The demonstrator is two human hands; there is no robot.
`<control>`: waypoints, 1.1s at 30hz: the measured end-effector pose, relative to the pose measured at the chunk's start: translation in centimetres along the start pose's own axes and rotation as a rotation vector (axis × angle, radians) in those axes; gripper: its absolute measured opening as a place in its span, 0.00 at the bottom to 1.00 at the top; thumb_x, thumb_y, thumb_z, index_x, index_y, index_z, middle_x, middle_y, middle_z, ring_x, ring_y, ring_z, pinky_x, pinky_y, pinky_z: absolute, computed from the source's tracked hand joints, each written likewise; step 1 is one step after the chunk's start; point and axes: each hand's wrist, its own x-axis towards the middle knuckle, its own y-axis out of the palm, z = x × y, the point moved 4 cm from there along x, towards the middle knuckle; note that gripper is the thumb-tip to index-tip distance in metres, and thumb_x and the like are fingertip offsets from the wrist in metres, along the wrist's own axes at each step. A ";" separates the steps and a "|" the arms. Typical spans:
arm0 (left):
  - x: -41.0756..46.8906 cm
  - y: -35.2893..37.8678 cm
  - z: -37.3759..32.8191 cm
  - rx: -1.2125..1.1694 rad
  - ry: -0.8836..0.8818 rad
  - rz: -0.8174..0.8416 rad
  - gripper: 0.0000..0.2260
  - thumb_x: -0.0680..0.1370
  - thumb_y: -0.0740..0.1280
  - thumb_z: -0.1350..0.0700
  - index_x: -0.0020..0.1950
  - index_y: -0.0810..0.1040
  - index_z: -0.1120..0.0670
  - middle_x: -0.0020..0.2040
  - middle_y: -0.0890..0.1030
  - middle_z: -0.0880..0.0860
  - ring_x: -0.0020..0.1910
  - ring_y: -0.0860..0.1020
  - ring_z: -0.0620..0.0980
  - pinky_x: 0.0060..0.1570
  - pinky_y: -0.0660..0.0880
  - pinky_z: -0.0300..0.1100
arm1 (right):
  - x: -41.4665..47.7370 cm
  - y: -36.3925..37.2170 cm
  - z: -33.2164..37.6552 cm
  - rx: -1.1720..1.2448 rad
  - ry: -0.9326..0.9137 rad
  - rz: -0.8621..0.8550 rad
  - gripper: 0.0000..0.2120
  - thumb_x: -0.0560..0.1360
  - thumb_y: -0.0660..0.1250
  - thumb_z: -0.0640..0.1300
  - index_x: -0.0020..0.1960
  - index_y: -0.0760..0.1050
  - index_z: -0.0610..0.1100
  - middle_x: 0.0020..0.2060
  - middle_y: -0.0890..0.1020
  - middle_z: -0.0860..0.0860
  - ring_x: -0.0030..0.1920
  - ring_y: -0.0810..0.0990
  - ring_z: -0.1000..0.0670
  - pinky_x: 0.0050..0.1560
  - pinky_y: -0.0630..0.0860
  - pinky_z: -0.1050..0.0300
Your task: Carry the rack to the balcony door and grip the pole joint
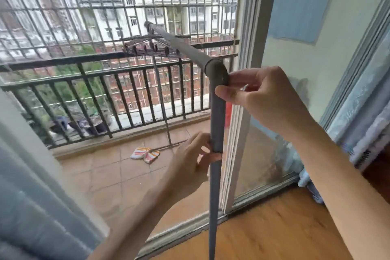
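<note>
1. Head view: your right hand (268, 99) pinches the grey elbow joint (218, 72) at the top of the upright grey pole (216, 124), thumb in front and fingers curled behind it.
2. Your left hand (190, 160) grips the same pole lower down, fingers wrapped round it just where the thicker sleeve ends.
3. From the elbow joint a grey crossbar (179, 44) runs away toward the balcony railing (101, 82), with a folded set of hanger arms (147, 48) beneath its far end.
4. The pole stands at the sliding door's threshold, just beside the white door frame (234, 133).
5. A striped cloth (145, 154) lies on the balcony tiles, well apart from both hands.
</note>
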 end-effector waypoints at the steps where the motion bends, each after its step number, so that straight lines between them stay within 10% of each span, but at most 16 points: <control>1: -0.2 0.0 -0.3 0.009 -0.015 -0.013 0.05 0.78 0.66 0.55 0.53 0.75 0.52 0.48 0.79 0.46 0.46 0.79 0.44 0.45 0.77 0.42 | 0.3 0.0 -0.2 0.021 -0.015 0.034 0.08 0.71 0.76 0.47 0.50 0.86 0.51 0.27 0.80 0.69 0.28 0.75 0.68 0.33 0.66 0.79; 33: 3.6 0.8 2.3 0.243 -0.257 -0.246 0.10 0.77 0.66 0.65 0.56 0.78 0.55 0.49 0.81 0.47 0.49 0.79 0.40 0.47 0.77 0.40 | 8.9 2.1 -3.5 0.002 -0.261 0.207 0.11 0.71 0.75 0.51 0.50 0.86 0.48 0.32 0.77 0.69 0.31 0.76 0.74 0.33 0.68 0.81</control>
